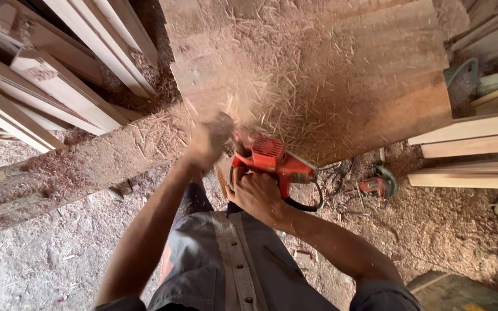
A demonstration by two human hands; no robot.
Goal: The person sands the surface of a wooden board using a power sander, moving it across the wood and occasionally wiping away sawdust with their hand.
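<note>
Planer [272, 161]: orange power planer, sits at the near edge of the big wooden board [341, 75], right in front of your belly, chips flying off its left end.
Right hand [257, 193]: you've got it wrapped around the planer's handle from behind, fingers curled tight on it.
Left hand [206, 141]: it's up by the front of the planer, at the board's near-left edge, but it's blurred and buried in flying chips, so honestly can't tell if it's gripping anything or just pressed there.
Cord [306, 204]: black, loops out from under the planer's right side.
Board: wide reddish slab, tilted across the top of the view, covered in loose shavings [272, 86].
Second tool [378, 185]: small orange power tool lying on the sawdust floor, off to your right, apart from the planer.
Planks [59, 86]: pale timber stacked to your left, more pale boards [468, 144] on your right.
Floor [41, 253]: sawdust everywhere.
</note>
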